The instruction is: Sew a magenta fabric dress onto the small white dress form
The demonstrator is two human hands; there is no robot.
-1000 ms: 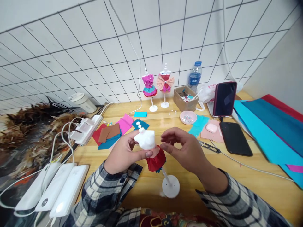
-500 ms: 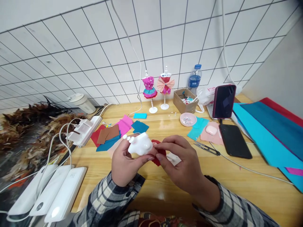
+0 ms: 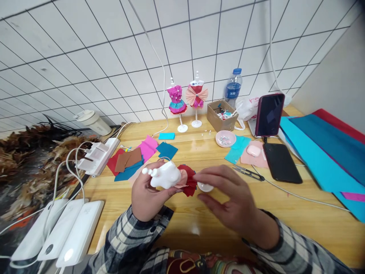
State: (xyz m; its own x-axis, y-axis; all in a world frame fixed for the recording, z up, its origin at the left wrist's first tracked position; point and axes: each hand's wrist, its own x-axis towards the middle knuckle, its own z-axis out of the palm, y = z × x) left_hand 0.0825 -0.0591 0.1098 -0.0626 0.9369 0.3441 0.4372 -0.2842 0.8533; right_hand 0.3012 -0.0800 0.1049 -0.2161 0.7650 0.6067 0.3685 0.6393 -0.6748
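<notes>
My left hand (image 3: 146, 198) is closed around a small white mannequin (image 3: 167, 175), tipped on its side with its knobbed neck pointing left. A pink cloth band (image 3: 182, 179) wraps its waist, and a dark red ruffled skirt (image 3: 189, 180) fans out below it. My right hand (image 3: 228, 194) is just right of the skirt, thumb and fingers apart, with nothing visible between them. Partly behind its fingers is the mannequin's round white base (image 3: 205, 187). Whether the right fingertips touch the skirt's edge is hard to tell.
Two dressed mannequins (image 3: 196, 97) stand near the wall, beside a cardboard box (image 3: 221, 118) and a water bottle (image 3: 234, 89). Cloth pieces (image 3: 129, 160) lie left; a pink dish (image 3: 225, 139), snips (image 3: 249, 173) and phones (image 3: 282, 163) lie right. White power banks (image 3: 80, 234) sit front left.
My right hand has let go of the cloth at the mannequin's waist and moved right, its fingers opening. More of the red skirt shows. My left hand keeps its hold.
</notes>
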